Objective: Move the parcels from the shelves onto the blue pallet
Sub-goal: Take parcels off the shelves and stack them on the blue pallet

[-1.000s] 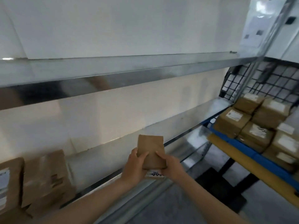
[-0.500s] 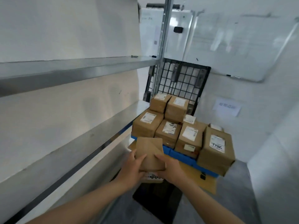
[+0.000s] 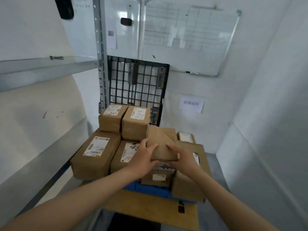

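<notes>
I hold a small brown cardboard parcel [image 3: 162, 144] between both hands, over the stack on the blue pallet [image 3: 150, 189]. My left hand [image 3: 143, 157] grips its left side, thumb on top. My right hand [image 3: 183, 158] grips its right side the same way. Several brown labelled parcels [image 3: 98, 152] lie on the pallet, two of them stacked higher at the back [image 3: 123, 120]. Whether the held parcel touches the parcels under it is hidden by my hands.
The metal shelves [image 3: 41, 67] run along the left, held by a grey upright [image 3: 100, 55]. A black grid pallet [image 3: 138, 87] leans on the back wall under a whiteboard [image 3: 186, 34]. A yellow board [image 3: 150, 210] lies under the blue pallet. White walls stand behind and to the right.
My view has swung right from the shelves to the pallet. Both hands have carried the small parcel forward over the stacked parcels, keeping the same grip.
</notes>
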A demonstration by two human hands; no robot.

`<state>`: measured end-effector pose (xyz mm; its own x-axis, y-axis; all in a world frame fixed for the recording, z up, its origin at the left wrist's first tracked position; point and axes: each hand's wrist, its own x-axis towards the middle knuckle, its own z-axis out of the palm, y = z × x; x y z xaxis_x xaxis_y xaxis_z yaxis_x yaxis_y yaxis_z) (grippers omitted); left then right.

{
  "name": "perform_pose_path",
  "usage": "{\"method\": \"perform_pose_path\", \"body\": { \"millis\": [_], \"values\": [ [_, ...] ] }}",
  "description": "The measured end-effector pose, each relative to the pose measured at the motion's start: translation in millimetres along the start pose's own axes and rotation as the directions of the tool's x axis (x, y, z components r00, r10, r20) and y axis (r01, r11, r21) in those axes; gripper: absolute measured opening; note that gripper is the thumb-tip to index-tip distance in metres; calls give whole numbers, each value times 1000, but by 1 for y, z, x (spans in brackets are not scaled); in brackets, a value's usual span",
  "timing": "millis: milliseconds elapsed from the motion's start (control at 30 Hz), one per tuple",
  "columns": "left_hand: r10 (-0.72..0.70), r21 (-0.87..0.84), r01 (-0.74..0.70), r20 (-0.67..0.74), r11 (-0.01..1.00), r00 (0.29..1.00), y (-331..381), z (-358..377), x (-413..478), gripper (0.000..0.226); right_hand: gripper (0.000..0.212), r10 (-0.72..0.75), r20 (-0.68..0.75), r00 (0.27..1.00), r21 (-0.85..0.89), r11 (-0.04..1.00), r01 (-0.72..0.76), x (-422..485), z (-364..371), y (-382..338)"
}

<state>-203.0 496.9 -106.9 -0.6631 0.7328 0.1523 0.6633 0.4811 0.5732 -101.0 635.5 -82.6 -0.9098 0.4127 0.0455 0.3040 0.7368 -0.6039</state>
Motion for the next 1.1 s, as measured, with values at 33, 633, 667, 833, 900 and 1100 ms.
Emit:
{"method": "perform_pose_path", "body": {
  "millis": [33, 633, 667, 833, 900, 1100],
  "values": [
    [10, -11, -10, 14, 1000, 1000, 0, 0, 22, 69, 68, 24, -19, 1000, 22, 999, -23, 17, -6, 5],
    [-105, 147, 87, 120, 985, 987, -56, 23, 245, 62, 66, 111, 104, 988, 7, 994, -112, 251, 3, 80],
    [-115, 192, 93, 107, 977, 988, -60, 25, 249, 61, 65, 107, 119, 987, 12, 994, -109, 257, 7, 83],
    [-79, 394, 53, 48, 917, 996, -69, 34, 260, 53, 64, 104, 164, 981, 37, 993, -111, 274, 26, 95],
    [-85, 386, 64, 37, 920, 996, -70, 35, 260, 53, 64, 98, 174, 980, 52, 993, -108, 276, 29, 99],
    [-135, 303, 119, 32, 946, 990, -74, 30, 257, 61, 65, 59, 216, 975, 51, 996, -72, 271, 28, 106]
  ]
}}
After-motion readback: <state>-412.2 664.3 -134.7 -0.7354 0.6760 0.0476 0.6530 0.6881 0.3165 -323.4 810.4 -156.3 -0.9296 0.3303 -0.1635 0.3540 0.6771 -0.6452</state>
